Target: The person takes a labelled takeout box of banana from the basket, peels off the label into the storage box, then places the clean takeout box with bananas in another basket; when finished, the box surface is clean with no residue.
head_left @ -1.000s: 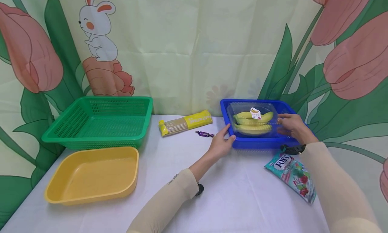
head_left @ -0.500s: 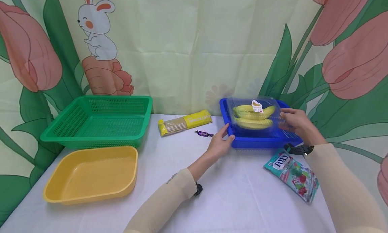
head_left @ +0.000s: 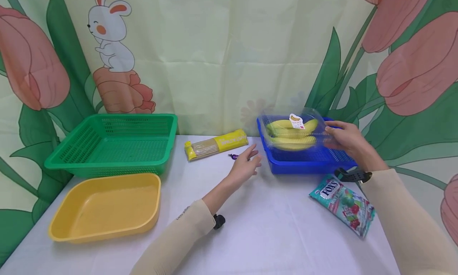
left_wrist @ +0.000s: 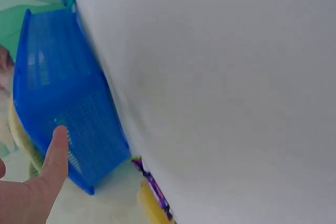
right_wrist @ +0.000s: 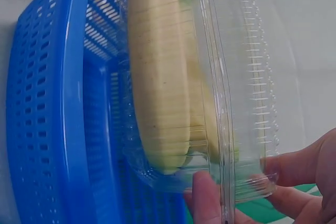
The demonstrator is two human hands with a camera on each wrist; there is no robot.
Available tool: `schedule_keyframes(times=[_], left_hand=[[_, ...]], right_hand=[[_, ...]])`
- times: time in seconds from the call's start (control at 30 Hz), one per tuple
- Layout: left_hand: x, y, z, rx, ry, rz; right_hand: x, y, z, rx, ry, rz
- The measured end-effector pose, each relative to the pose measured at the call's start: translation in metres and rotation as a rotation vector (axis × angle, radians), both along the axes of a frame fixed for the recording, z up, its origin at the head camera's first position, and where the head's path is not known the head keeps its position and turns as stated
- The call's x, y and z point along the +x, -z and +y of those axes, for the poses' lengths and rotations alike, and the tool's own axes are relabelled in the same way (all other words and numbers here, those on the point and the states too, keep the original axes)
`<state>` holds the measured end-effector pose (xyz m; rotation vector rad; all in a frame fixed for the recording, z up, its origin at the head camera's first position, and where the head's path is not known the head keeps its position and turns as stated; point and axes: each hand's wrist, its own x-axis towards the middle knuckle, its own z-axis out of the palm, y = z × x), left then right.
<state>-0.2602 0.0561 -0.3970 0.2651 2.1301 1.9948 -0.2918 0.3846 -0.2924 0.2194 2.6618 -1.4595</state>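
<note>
Right hand (head_left: 348, 139) pinches end of clear box (right_wrist: 254, 72) of bananas (right_wrist: 160, 77) over blue basket (head_left: 311, 167); left hand (head_left: 241, 170) empty, fingers parted, near basket.

The green basket (head_left: 107, 166), its walls slotted, stands on the white table (head_left: 257, 235). Just in front of it sits the yellow tray (head_left: 107, 207). To the basket's right lies the yellow pack (head_left: 216, 144), its see-through part toward the basket; farther right is the purple candy (head_left: 234, 157), partly hidden. Well right of the basket and nearer the front, the FOX'S bag (head_left: 343, 205) lies aslant. Behind the basket hangs the backdrop (head_left: 204, 48), its printed rabbit (head_left: 115, 48) above the basket.
</note>
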Motion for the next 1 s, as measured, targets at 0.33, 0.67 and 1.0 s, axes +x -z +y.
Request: schedule_keyframes(times=[0.33,0.67,1.0], left_hand=[[0.002,-0.022,-0.042,-0.026,-0.02,0.042],[0.011,-0.053,-0.081,-0.012,-0.087,0.122],[0.025,-0.075,-0.11,-0.071,-0.102,0.118]], right_hand=[[0.007,-0.006,-0.033,0.007,-0.062,0.021],[0.013,-0.006,-0.068,-0.009,-0.151,0.042],[0.028,0.001,-0.103,-0.087,-0.205,0.038]])
